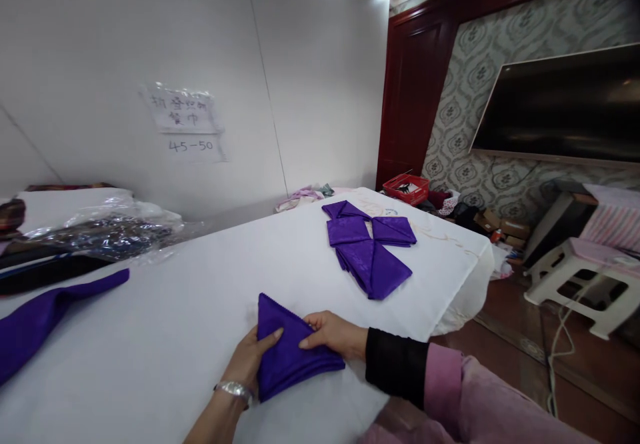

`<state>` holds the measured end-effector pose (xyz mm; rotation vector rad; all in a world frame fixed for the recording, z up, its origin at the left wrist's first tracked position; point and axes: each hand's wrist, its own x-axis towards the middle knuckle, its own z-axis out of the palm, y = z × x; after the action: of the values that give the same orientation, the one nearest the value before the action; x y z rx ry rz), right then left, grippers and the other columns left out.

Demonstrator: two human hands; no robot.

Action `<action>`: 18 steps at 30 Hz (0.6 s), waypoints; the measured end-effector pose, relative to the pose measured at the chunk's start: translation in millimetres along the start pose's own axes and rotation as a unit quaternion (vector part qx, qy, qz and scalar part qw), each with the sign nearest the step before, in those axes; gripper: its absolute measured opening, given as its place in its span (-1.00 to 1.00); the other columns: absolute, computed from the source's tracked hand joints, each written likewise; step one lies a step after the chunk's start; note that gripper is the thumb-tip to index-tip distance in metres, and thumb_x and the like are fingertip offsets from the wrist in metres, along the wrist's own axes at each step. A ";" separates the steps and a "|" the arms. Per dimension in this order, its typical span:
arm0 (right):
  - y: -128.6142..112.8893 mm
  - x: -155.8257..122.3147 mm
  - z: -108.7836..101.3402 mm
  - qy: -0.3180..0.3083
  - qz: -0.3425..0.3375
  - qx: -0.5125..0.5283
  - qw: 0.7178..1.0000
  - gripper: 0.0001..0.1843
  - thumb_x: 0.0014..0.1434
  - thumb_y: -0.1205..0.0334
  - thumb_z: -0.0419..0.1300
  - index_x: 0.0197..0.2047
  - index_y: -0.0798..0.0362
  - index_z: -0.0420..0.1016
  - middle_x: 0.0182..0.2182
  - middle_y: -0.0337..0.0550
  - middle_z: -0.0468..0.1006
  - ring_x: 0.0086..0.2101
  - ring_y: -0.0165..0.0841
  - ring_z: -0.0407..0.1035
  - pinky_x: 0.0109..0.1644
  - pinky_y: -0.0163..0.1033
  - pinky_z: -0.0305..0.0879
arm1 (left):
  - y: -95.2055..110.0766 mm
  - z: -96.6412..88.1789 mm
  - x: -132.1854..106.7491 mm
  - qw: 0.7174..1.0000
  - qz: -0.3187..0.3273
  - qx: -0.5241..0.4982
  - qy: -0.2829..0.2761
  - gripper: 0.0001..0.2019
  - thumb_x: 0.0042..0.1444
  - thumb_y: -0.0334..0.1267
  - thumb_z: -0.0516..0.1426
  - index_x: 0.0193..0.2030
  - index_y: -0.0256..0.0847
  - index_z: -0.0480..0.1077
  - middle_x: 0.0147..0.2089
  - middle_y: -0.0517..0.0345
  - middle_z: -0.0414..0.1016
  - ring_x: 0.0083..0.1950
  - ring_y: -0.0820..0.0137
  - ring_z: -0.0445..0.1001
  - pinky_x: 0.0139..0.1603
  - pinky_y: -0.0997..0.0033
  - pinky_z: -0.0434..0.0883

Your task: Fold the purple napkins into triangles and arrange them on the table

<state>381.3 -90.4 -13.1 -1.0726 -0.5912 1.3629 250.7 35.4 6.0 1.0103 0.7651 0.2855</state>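
A purple cloth napkin [295,354], folded into a rough triangle, is held just over the white tablecloth near the front edge. My left hand [255,357], with a silver bracelet at the wrist, grips its left side, thumb on top and fingers hidden beneath. On the upper right edge my right hand [333,336] pinches the fabric between thumb and fingers. Farther back on the table lie several folded purple napkins [370,251], partly overlapping. Another purple cloth [55,314] stretches unfolded along the left edge of the view.
The white-covered table [200,311] meets a pale wall bearing a handwritten paper sign [185,121]. Plastic-wrapped items [115,227] are piled at left. A red basket [406,189] stands beyond the far end. At right are a white plastic stool [585,277] and a cable on the floor.
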 end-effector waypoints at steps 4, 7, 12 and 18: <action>-9.1 -1.7 -7.8 0.003 -0.008 -0.019 1.000 -0.52 -0.33 0.20 0.47 -0.27 0.12 0.50 -0.45 -0.29 0.54 -0.47 -0.45 0.39 -0.20 -0.22 0.29 | -3.6 7.3 5.7 1.000 0.007 -0.027 -0.009 -0.66 -0.11 -0.30 0.29 -0.15 -0.23 0.38 -0.29 0.00 0.60 -0.29 0.20 0.59 -0.25 0.24 0.55; -25.8 1.4 -15.4 0.007 -0.026 -0.042 0.999 -0.57 -0.30 0.20 0.45 -0.30 0.13 0.49 -0.44 -0.29 0.54 -0.47 -0.44 0.38 -0.22 -0.24 0.28 | -3.9 8.0 7.4 0.998 0.021 -0.051 0.001 -0.62 -0.02 -0.31 0.24 -0.03 -0.24 0.33 -0.23 -0.02 0.59 -0.26 0.25 0.58 -0.24 0.30 0.54; -70.4 26.3 -36.3 0.038 -0.074 -0.079 0.993 -0.60 -0.25 0.20 0.41 -0.30 0.12 0.46 -0.47 -0.30 0.52 -0.46 -0.42 0.39 -0.20 -0.22 0.30 | -7.0 1.8 7.6 0.997 0.041 -0.050 0.048 -0.60 0.00 -0.32 0.23 0.00 -0.22 0.29 -0.14 -0.04 0.56 -0.29 0.34 0.58 -0.24 0.36 0.51; -128.3 95.7 -75.3 0.153 -0.126 -0.225 0.954 -0.72 -0.07 0.24 0.29 -0.26 0.16 0.44 -0.47 -0.19 0.55 -0.42 -0.35 0.44 -0.18 -0.17 0.37 | -23.8 -0.9 8.2 0.995 0.081 0.041 0.034 -0.48 -0.27 -0.13 0.35 -0.12 -0.21 0.38 -0.14 -0.04 0.55 -0.31 0.29 0.55 -0.28 0.31 0.50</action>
<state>524.3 -2.4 42.7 -1.4867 -0.7961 0.8322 252.9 28.1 -17.9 1.1470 0.7613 0.4332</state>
